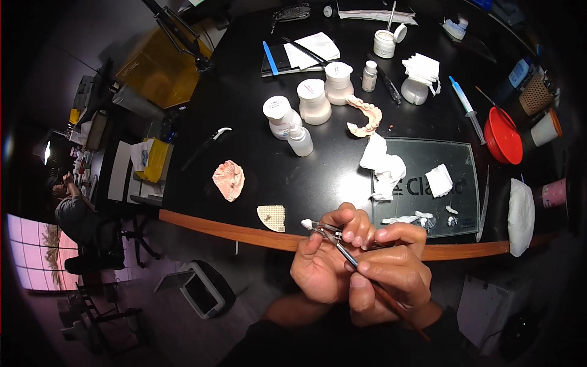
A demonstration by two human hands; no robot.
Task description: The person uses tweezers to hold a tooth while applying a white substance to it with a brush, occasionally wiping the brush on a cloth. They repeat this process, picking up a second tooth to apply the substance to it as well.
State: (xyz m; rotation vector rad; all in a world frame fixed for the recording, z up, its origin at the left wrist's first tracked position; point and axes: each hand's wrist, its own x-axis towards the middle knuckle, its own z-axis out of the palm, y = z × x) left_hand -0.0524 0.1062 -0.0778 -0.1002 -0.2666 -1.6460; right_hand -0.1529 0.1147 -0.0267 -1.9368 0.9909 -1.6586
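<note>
Near the table's front edge, my left hand [323, 266] is closed around metal tweezers [330, 231]. At their tip sits a small white tooth-like piece [307, 224]. My right hand [394, 275] pinches a slim brush [391, 301] with a metal ferrule and a reddish-brown handle, slanting up to the left. The brush's front end overlaps the tweezers and left fingers, just right of the white piece; its bristles are hidden. A beige honeycomb tray [271, 218] lies left of the hands. Behind them is a glass slab [428, 153] bearing crumpled tissues [388, 171].
Pink tooth models [228, 180] [370, 116] lie on the black table. White powder jars [313, 101], a dropper bottle [300, 140] and an open pot [384, 44] stand farther back. To the right are a syringe [468, 110] and a red bowl [502, 137]. Another person [79, 211] sits far left.
</note>
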